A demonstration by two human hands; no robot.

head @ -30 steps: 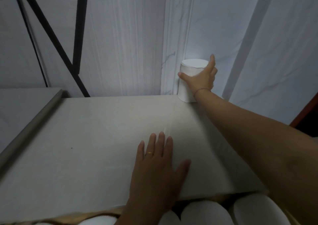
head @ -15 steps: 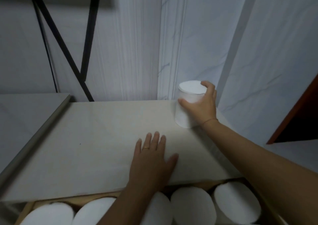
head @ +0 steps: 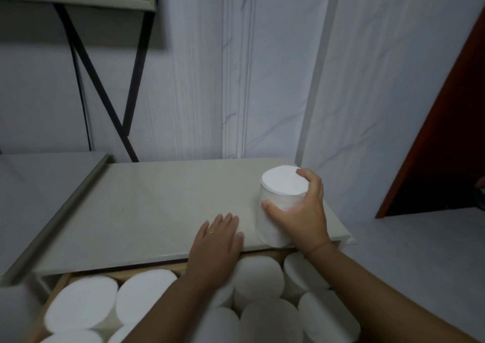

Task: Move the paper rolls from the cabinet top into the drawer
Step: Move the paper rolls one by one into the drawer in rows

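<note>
One white paper roll [head: 282,187] stands upright near the front right corner of the beige cabinet top [head: 157,206]. My right hand [head: 301,211] grips it from the right side, thumb across its front and fingers curled over its far rim. My left hand [head: 219,237] lies flat, palm down, on the cabinet top's front edge, just left of the roll. Below the edge the open drawer [head: 60,285] shows several white rolls [head: 81,303] standing on end, packed close together.
A marble-look wall rises right behind the cabinet. A black metal frame [head: 105,101] leans at the back left, under a dark shelf. A lower grey surface [head: 39,185] adjoins the cabinet on the left. A dark red door edge [head: 446,132] stands at the right.
My right hand has drawn the roll from the back corner by the wall toward the front right edge of the cabinet top. My left hand stays flat on the front edge.
</note>
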